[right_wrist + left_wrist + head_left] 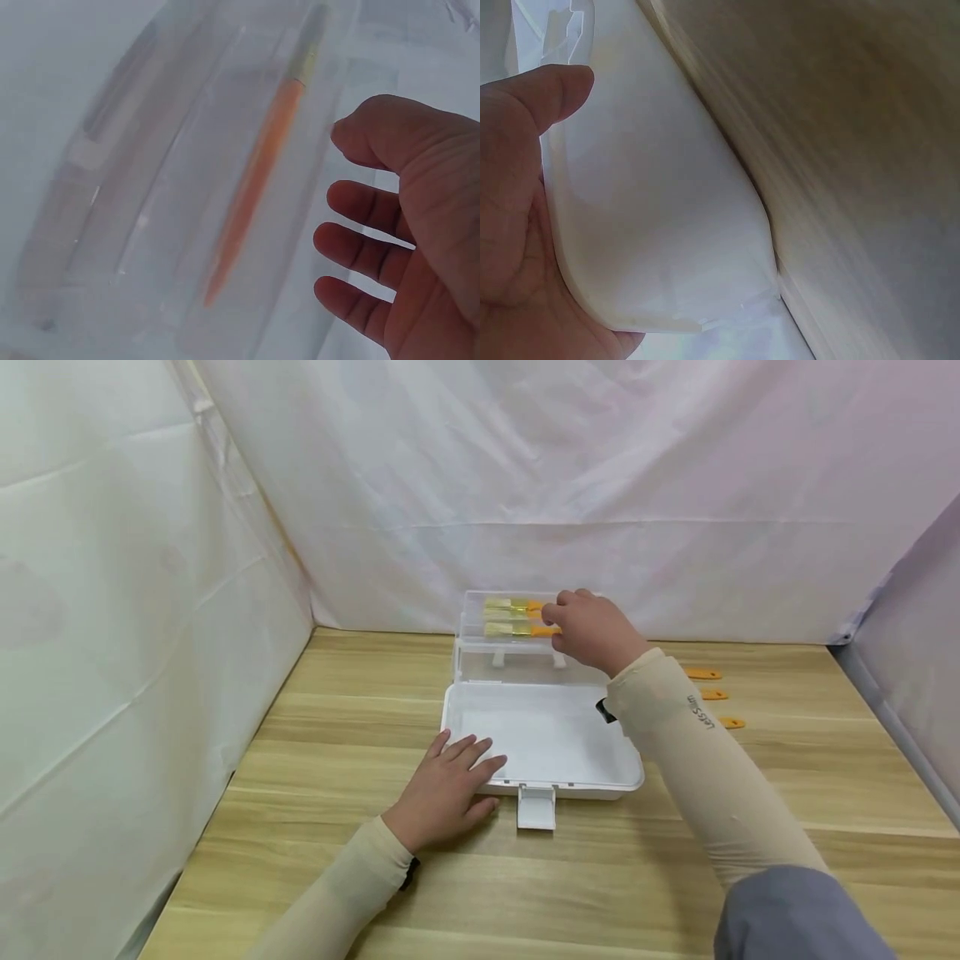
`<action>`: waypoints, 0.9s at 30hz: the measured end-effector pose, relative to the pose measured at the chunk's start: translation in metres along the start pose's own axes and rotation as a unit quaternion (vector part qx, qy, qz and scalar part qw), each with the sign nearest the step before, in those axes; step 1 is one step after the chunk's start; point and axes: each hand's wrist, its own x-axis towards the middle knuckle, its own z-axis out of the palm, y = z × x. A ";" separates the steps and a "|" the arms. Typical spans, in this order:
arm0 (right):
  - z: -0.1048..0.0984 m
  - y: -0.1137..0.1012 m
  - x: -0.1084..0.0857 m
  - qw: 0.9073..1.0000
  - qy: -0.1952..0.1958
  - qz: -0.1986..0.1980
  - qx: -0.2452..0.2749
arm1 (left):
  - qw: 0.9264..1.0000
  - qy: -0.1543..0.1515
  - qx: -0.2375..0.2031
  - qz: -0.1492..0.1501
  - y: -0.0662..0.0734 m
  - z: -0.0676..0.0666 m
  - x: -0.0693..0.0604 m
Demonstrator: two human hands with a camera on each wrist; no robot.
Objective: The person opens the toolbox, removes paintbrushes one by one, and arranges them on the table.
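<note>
An opened white plastic box (pixel 543 735) lies on the table, its see-through lid (pixel 480 664) folded back towards the cloth wall. Several paintbrushes (pixel 510 629) with pale bristles and orange handles lie in the lid, bristles pointing left. My right hand (pixel 596 631) is over their handles, hiding part of them. The right wrist view has its fingers bent with space between thumb and fingers, beside one brush (pixel 255 180) seen through clear plastic. My left hand (pixel 446 785) grips the box's front left corner, fingers over the rim and thumb along the outer wall (pixel 652 187).
Several orange handle ends (pixel 731 723) show on the wooden table (pixel 360 693) right of the box, partly hidden by my right forearm. The box's front latch (pixel 536 810) hangs down. Pale cloth walls (pixel 555 485) stand at the back and sides.
</note>
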 end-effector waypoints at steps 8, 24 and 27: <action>0.007 -0.001 0.009 1.000 -0.013 0.007 0.006 | 1.000 0.001 0.002 0.001 -0.001 0.003 0.001; 0.007 0.002 0.023 0.997 -0.066 0.024 0.037 | 1.000 -0.004 -0.003 0.000 -0.003 0.001 0.003; 0.008 0.001 0.026 0.996 -0.067 0.030 0.045 | 1.000 -0.003 -0.002 -0.002 -0.004 0.000 0.003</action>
